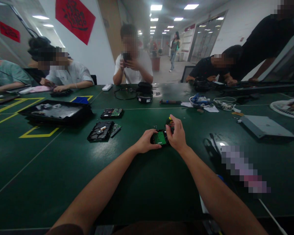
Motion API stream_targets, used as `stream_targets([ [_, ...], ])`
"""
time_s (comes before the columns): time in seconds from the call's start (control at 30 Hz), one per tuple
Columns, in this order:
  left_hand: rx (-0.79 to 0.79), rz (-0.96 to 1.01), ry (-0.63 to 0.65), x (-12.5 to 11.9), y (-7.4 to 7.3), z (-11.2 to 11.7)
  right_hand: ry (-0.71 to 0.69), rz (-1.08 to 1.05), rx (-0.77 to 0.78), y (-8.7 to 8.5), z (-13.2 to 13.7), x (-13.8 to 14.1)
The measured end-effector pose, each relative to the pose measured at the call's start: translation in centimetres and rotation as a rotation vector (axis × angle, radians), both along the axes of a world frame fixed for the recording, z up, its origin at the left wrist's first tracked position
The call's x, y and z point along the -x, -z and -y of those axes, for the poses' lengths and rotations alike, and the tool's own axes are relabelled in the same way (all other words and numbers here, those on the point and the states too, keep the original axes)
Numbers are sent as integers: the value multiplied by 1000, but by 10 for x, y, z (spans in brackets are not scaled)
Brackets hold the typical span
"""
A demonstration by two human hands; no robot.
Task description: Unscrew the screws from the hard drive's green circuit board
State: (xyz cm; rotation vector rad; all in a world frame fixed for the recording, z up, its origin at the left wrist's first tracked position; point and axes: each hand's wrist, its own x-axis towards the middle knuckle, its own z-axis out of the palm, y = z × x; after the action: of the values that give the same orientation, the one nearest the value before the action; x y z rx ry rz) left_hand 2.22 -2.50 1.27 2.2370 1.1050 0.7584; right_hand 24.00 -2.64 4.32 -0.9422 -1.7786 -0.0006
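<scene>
Left hand (147, 141) brackets a green-boarded unit (159, 138), thumb near, finger far; right hand (177, 134) pinches a yellow-tipped tool (170, 121) over its two o'clock corner. Unit dead ahead, twelve o'clock. Likely rigid, dense; board fragile, grip rims. Black casing (99, 132): nine o'clock.

On the table (63, 182) before me, the drive (159, 138) lies between the left hand (147, 141) and right hand (176, 135); a case (97, 133) sits left, a tray (85, 111) farther left, a box (269, 125) well right.
</scene>
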Motion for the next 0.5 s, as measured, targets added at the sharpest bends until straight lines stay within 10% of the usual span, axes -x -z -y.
stream_targets([
  [0.5, -27, 5, 6, 0, 7, -4, 3, 3, -17, 2, -1, -1],
])
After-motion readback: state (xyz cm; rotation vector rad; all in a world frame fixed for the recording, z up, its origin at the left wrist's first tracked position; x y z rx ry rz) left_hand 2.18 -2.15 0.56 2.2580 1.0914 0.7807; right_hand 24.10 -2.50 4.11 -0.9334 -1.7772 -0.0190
